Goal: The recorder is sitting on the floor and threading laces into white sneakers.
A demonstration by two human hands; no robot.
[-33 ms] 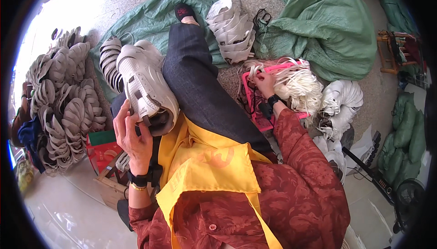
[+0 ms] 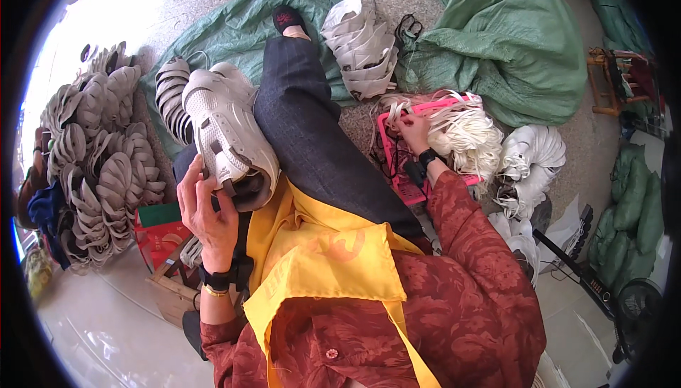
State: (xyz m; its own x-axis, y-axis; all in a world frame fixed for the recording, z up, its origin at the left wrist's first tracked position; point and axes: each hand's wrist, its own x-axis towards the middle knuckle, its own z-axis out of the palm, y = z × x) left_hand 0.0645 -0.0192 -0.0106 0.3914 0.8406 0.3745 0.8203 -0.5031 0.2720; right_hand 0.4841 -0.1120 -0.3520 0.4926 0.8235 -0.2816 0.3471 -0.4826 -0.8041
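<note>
Light grey shoe uppers [image 2: 230,129] nested into one another lean on my left thigh. My left hand [image 2: 209,207] grips the collar of the nearest upper, thumb and fingers closed on its edge by the dark lining. Off to the right, a pink plastic basket [image 2: 386,143] holds a heap of white shoelaces [image 2: 464,136]. My right hand [image 2: 415,132] is over the basket's left part, its fingertips pinched together on white lace strands. How many strands they hold is hidden.
Many nested grey uppers [image 2: 106,161] are piled at the left, beside a red box [image 2: 163,239]. Another stack of uppers [image 2: 360,51] lies ahead, and white ones [image 2: 532,157] right of the basket. Green sacks [image 2: 511,40] spread over the floor. A small wooden stool [image 2: 606,83] stands far right.
</note>
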